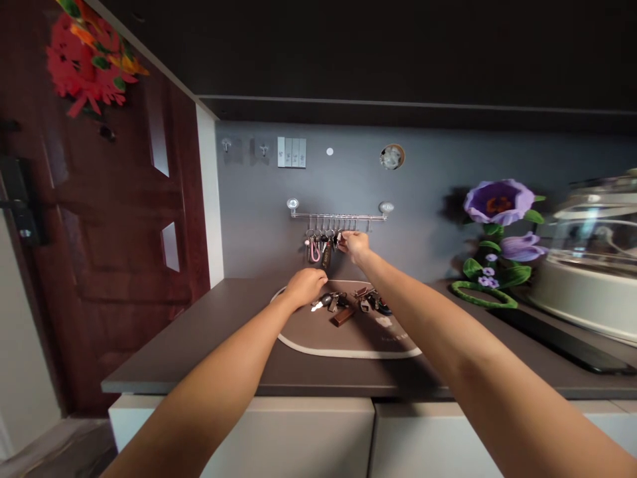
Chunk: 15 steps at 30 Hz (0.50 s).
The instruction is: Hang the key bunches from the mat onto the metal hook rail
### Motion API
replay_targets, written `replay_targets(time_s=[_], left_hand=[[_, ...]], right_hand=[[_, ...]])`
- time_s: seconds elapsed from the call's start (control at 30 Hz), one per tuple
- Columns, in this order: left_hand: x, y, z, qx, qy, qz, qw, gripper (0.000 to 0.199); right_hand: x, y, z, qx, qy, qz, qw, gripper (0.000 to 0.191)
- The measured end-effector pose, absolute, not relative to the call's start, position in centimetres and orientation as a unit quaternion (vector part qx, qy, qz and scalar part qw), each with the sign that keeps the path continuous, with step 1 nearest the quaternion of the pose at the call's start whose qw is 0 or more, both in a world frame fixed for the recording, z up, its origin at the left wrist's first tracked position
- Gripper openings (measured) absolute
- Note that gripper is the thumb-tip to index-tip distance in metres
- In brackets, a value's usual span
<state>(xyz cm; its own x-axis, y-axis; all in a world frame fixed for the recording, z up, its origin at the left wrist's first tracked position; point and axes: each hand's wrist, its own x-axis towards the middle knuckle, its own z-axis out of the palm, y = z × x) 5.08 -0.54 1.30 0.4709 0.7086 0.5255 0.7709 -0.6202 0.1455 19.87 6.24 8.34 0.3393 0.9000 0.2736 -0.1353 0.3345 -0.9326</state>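
A metal hook rail (pixel 338 216) is fixed to the grey wall, with several key rings hanging from it, among them a pink loop strap (pixel 314 251) and a dark tag (pixel 326 256). My right hand (pixel 355 244) is raised to the hooks, thumb and fingers pinched on a bunch of keys (pixel 339 238). Lower down, my left hand (pixel 305 288) hovers over or rests on the left of the brown mat (pixel 318 338); its fingers are curled together and hide whatever is in them. More keys (pixel 332 302), a brown leather key fob (pixel 343 316) and another key bunch (pixel 371 302) lie on the mat.
A purple fabric flower (pixel 499 202) stands at the right, beside a clear-domed white appliance (pixel 572 285). A flat black object (pixel 562 342) lies in front of them. The dark cabinet (pixel 398 53) overhangs the counter (pixel 209 338). A brown door (pixel 109 252) is at the left.
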Motion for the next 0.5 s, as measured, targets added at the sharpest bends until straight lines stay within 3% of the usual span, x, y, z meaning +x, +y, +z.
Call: replay_targets(time_s=[0.5], left_hand=[[5.04, -0.47, 1.24, -0.863, -0.416, -0.282, 0.057, 0.027]], right_hand=[[20.5, 6.2, 7.61, -0.46, -0.459, 0.362, 0.669, 0.013]])
